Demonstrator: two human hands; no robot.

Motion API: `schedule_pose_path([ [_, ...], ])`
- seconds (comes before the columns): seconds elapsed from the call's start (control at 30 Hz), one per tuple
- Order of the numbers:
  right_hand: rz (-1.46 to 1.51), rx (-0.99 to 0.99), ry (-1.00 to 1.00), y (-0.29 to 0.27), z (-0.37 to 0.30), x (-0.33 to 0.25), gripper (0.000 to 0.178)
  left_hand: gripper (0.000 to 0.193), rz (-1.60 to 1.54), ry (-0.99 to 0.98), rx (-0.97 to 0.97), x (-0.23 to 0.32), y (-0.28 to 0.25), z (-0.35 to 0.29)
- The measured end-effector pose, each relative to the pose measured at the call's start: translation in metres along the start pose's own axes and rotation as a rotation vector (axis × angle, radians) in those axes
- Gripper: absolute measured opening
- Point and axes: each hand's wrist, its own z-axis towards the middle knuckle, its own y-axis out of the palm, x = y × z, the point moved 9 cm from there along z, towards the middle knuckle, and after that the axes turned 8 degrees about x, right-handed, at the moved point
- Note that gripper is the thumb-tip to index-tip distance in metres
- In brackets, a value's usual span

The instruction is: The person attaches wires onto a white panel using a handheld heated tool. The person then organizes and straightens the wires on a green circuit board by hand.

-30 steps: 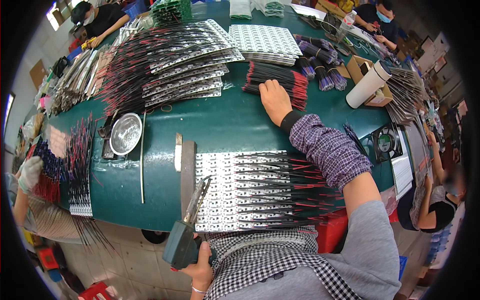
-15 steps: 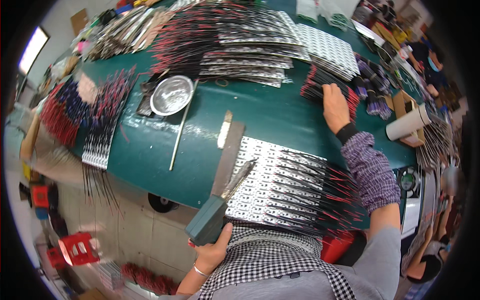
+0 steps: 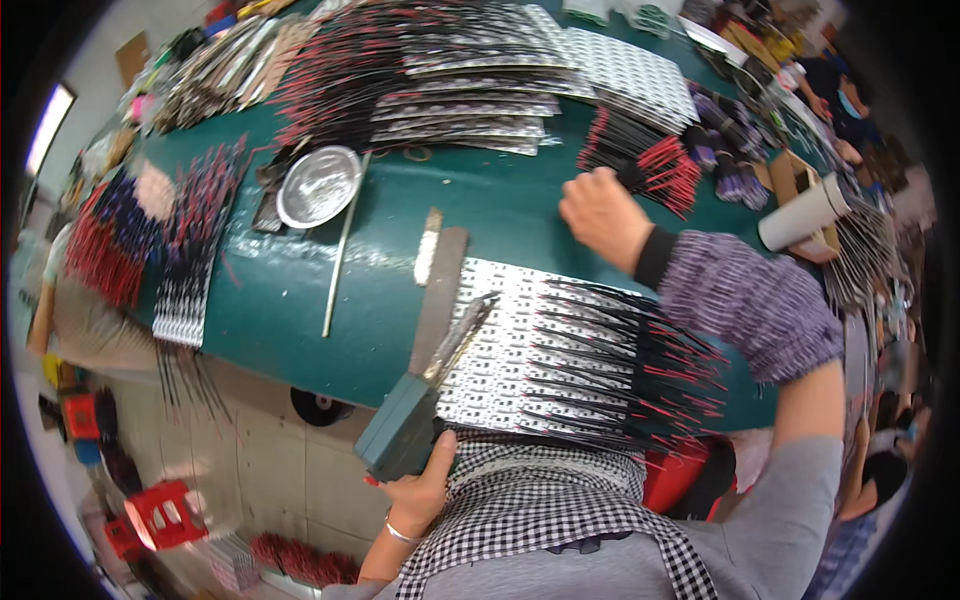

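Note:
My left hand (image 3: 420, 492) is wrapped around the grip of a dark green soldering gun (image 3: 400, 425). The gun's metal tip (image 3: 468, 335) lies over the left side of a white circuit board panel (image 3: 495, 375) at the table's near edge. Rows of black wires with red ends (image 3: 600, 360) stick out from the panel to the right. My right hand (image 3: 607, 218) is above the table, beyond the panel, with its fingers curled together. Whatever they pinch is hidden or too thin to make out. Just beyond it lies a bundle of loose black and red wires (image 3: 665, 170).
Stacked wired panels (image 3: 470, 120) and bare panels (image 3: 635, 75) stand at the back. A metal bowl (image 3: 320, 187), a thin stick (image 3: 345, 250), a brush (image 3: 428, 245) and a flat brown bar (image 3: 440, 290) lie left of centre. At right is a white roll (image 3: 805, 212) beside a cardboard box (image 3: 800, 180).
My right hand has left the wire bundle and moved left and nearer, fingers curled. The left hand still holds the soldering gun over the panel. The whole view has shifted slightly.

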Motion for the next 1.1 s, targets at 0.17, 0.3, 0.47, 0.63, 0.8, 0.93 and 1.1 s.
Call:
schedule_pose_path([
  [0.17, 0.237, -0.172, 0.161, 0.008, 0.006, 0.0, 0.012, 0.053, -0.043, 0.005, 0.069, 0.011, -0.012, 0.0],
  [0.3, 0.907, -0.114, 0.287, -0.017, -0.001, 0.009, 0.019, 0.055, -0.089, -0.058, 0.078, 0.015, -0.01, 0.014],
  [0.47, 1.389, 0.026, 0.482, -0.047, -0.016, 0.006, 0.02, 0.058, -0.118, 0.041, 0.053, 0.035, 0.007, 0.03],
  [0.63, 1.688, 0.002, 0.813, -0.031, -0.027, -0.005, 0.024, 0.061, -0.257, -0.087, 0.04, 0.041, 0.022, 0.041],
  [0.8, 1.701, 0.019, 0.92, -0.019, -0.026, -0.018, 0.025, 0.059, -0.04, -0.056, 0.01, 0.041, 0.029, 0.054],
  [0.93, 1.662, 0.029, 0.915, -0.018, -0.025, -0.026, 0.021, 0.05, -0.001, -0.106, -0.018, 0.032, 0.031, 0.056],
  [1.1, 1.86, -0.056, 0.971, -0.011, -0.027, -0.036, 0.02, 0.049, 0.031, -0.195, -0.026, 0.02, 0.036, 0.057],
])
